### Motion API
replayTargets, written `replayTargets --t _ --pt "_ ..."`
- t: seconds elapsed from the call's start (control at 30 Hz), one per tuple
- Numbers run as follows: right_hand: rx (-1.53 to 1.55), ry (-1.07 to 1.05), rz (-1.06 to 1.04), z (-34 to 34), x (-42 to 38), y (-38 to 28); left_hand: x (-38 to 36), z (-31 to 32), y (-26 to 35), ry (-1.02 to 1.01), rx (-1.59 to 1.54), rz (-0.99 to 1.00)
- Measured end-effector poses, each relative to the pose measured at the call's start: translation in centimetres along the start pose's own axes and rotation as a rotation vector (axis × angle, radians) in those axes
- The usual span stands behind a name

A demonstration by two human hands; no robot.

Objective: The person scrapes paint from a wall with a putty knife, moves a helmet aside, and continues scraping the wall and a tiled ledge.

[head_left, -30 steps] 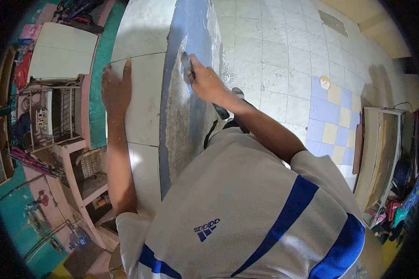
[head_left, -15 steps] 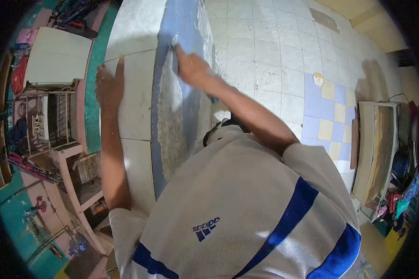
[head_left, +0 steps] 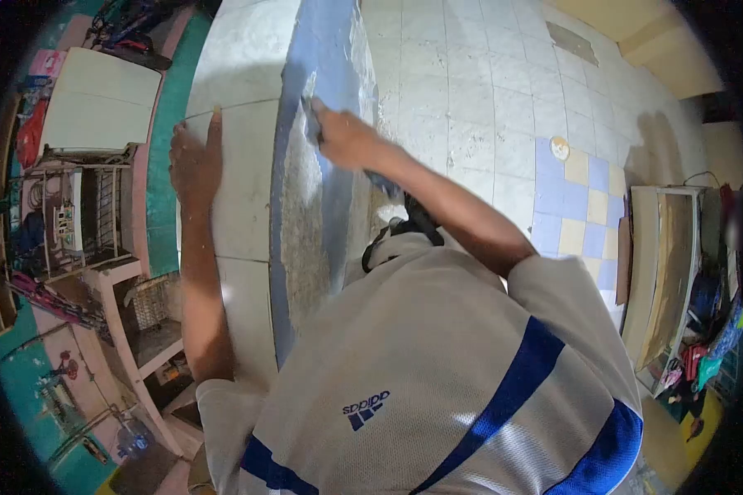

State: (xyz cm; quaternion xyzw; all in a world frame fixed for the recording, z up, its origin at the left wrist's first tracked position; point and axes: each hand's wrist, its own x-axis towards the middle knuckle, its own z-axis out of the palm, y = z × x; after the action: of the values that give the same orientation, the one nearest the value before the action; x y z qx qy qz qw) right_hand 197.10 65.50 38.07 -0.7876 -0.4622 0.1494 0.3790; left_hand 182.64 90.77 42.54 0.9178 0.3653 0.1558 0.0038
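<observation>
My left hand lies on the white tiled top of a low wall, its thumb stretched out and its fingers over the far edge. My right hand is closed round a grey scraper, mostly hidden in the fist. The scraper's tip is against the wall's blue-painted side. Below the tip runs a rough grey patch where the paint is gone. A dark thing shows under my right wrist.
White floor tiles with scattered flakes lie to the right, beside a blue and yellow checkered patch with a round object on it. A cabinet stands far right. Shelves and a white-topped appliance are on the left.
My right hand has moved a little down along the blue side, toward my body, with the scraper. My left hand has stayed on the tiled top.
</observation>
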Motion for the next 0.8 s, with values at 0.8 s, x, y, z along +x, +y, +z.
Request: replayTargets --t 0.8 --pt "0.229 -0.144 0.259 -2.1 2.9 2.9 -1.4 -1.1 1.9 -0.041 0.059 -0.042"
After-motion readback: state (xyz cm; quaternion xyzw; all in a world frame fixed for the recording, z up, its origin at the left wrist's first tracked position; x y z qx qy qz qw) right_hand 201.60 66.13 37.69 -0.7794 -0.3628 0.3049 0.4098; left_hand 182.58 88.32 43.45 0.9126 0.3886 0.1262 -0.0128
